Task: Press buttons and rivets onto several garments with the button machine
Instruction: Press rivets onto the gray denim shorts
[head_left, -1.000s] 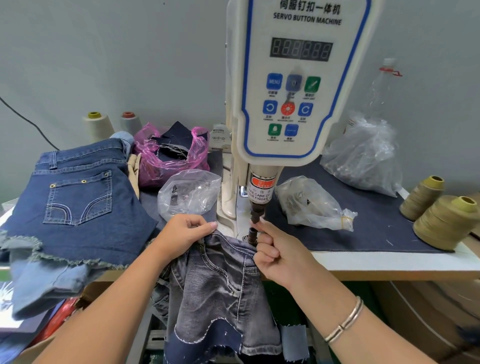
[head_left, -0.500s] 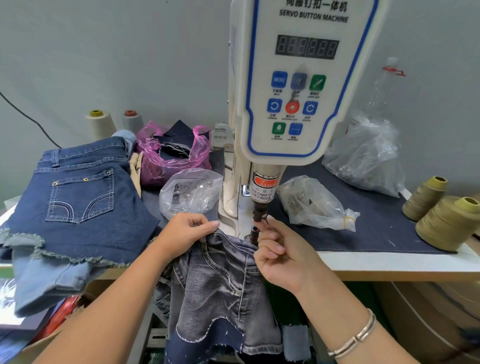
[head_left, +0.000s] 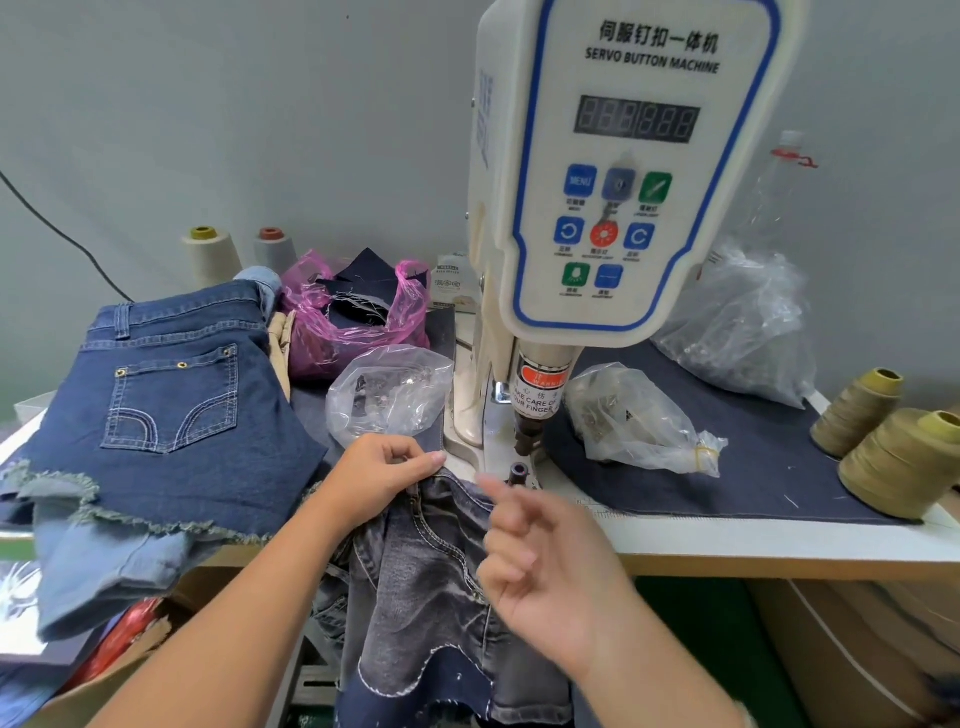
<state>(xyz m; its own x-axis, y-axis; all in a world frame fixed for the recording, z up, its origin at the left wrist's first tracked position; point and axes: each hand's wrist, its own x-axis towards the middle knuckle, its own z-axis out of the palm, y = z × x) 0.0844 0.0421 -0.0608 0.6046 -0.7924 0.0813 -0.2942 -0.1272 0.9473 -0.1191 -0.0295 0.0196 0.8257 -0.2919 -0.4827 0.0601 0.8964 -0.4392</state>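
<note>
The white servo button machine stands mid-table, its dark punch raised above the lower die. Grey denim shorts hang over the table's front edge just left of the die. My left hand pinches the shorts' waistband beside the machine base. My right hand hovers in front of the die, blurred, fingers loosely curled and holding nothing I can see.
A stack of blue denim shorts lies at the left. Clear bags of hardware flank the machine, a pink bag behind. Olive thread cones stand at right, pale cones at the back wall.
My right hand has pulled back from the die and punch toward me and let go there. My left hand keeps its pinch on the waistband.
</note>
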